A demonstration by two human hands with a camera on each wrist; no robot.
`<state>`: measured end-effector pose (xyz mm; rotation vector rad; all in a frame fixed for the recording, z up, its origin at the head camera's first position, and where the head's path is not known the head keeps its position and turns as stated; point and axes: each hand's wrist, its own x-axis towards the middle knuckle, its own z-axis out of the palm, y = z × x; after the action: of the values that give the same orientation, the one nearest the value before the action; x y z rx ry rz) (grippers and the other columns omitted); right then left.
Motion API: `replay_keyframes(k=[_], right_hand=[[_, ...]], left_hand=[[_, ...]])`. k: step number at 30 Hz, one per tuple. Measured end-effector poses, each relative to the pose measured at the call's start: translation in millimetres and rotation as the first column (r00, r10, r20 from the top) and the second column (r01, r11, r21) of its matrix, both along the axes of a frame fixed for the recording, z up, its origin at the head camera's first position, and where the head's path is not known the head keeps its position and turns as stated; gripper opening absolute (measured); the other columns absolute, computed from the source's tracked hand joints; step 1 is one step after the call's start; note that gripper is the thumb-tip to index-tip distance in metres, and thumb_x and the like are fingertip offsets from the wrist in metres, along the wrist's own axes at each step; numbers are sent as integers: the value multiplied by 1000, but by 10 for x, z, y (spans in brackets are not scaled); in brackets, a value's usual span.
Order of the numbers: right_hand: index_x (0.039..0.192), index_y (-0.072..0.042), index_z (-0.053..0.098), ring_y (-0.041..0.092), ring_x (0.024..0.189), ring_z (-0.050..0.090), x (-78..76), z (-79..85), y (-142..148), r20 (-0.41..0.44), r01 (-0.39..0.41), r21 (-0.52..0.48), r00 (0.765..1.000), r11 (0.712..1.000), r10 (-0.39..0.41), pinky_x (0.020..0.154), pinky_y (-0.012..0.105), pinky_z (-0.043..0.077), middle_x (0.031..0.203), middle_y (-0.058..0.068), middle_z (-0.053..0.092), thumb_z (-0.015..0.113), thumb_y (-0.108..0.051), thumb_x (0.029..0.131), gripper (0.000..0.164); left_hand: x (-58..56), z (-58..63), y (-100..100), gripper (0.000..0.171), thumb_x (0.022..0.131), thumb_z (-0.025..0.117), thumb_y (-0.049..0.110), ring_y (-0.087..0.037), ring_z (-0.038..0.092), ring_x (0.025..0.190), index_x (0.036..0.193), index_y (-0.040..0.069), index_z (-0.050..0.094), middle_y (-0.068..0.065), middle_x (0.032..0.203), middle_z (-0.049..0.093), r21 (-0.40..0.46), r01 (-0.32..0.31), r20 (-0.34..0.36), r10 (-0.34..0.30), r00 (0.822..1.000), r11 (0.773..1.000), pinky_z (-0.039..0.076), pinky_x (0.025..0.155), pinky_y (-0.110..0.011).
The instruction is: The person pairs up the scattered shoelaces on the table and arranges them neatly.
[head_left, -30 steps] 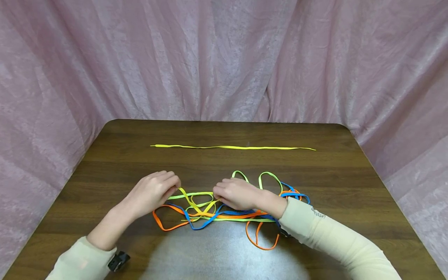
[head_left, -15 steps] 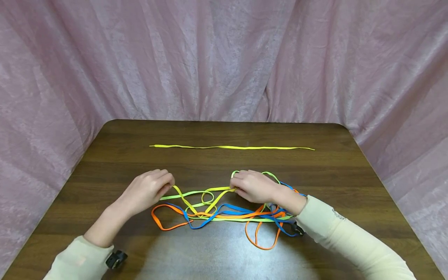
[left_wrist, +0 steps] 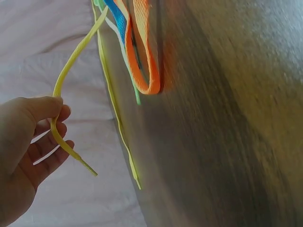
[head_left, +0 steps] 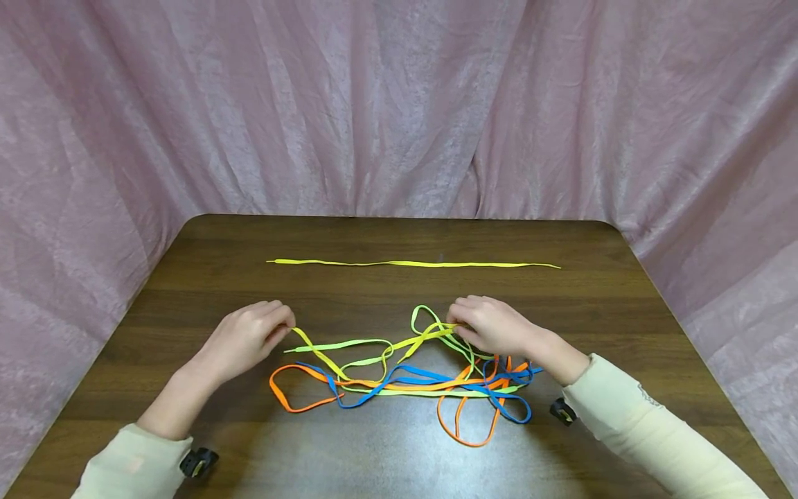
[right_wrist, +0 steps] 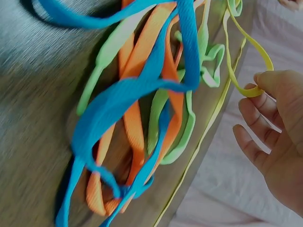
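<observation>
In the head view my left hand [head_left: 248, 339] pinches a yellow shoelace [left_wrist: 69, 64] close to its tip, which sticks out past the fingers in the left wrist view. My right hand [head_left: 495, 324] pinches a bend of yellow lace [right_wrist: 260, 47] between thumb and forefinger, its other fingers spread loosely. Between the hands the yellow lace dips down into a tangle, where an orange lace [head_left: 278, 391], a blue lace [head_left: 374, 393] and light green lace [head_left: 349, 342] cross over one another. One yellow tip hangs left of the right hand.
Farther back, another yellow shoelace [head_left: 424, 263] lies nearly straight across the brown wooden table [head_left: 187, 277]. A pink curtain [head_left: 399, 104] hangs behind the table. Orange and blue loops spread at the right of the tangle.
My right hand has moved right and a little away, drawing yellow lace along. The left hand has shifted slightly left with its end. The yellow lace now spans wider.
</observation>
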<state>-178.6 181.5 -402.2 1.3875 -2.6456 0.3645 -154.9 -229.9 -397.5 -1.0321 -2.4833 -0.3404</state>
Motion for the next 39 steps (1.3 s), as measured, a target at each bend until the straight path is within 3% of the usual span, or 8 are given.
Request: replay_keyframes(k=[17, 39], right_hand=[[87, -13, 58, 4, 66, 43, 47, -124, 478, 56, 155, -7, 986, 988, -155, 58, 21, 40, 79, -9, 53, 68, -9, 81, 12], [82, -15, 56, 5, 66, 42, 55, -241, 695, 65, 209, 36, 975, 977, -211, 55, 20, 38, 76, -8, 49, 70, -7, 78, 16]], left_hand=[[-26, -100, -106, 23, 70, 69, -1, -7, 49, 62, 75, 16, 55, 9, 70, 52, -6, -50, 25, 50, 998, 999, 44, 53, -28], [-58, -224, -248, 23, 72, 72, 1, -6, 44, 60, 75, 18, 56, 10, 69, 51, -33, -120, 111, 123, 986, 992, 40, 51, -26]])
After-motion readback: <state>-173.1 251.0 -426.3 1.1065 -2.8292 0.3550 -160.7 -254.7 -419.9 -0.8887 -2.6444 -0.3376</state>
